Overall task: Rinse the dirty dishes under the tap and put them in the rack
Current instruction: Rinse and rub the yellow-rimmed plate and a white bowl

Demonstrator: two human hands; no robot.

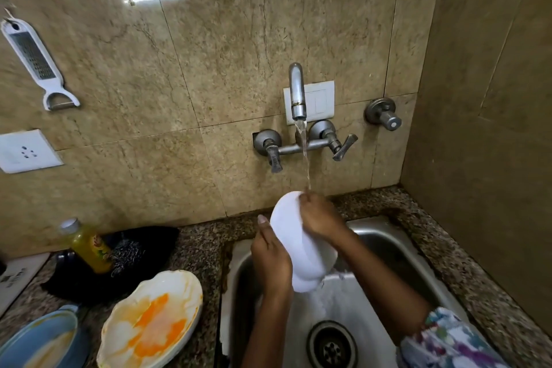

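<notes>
From the head view, both hands are up over the steel sink [376,236], working one white bowl [301,243] between them. The left hand [270,257] grips the bowl from its outer side, thumb raised along the rim. The right hand [321,219] closes over the bowl's upper edge from the other side, fingers curled onto it. The bowl is tilted, its rim turned toward the wall and its base low, toward the person.

Straight above the right hand stands the tap [297,91], and a thin stream of water [305,155] falls from it onto the fingers at the bowl's top edge. Water spills from the bowl's low end down toward the drain [331,345], which lies below both hands. A patterned sleeve [448,340] shows on the right arm.

Left of the left hand, on the speckled tabletop [197,239], lies a white plate [152,320] smeared with orange, and farther left a blue dish [38,337], also soiled. Beyond them stand a yellow bottle [89,248] and a steel scourer [127,254] on a dark cloth [155,236]. High on the wall, well to the left, hangs a white grater [37,61].
</notes>
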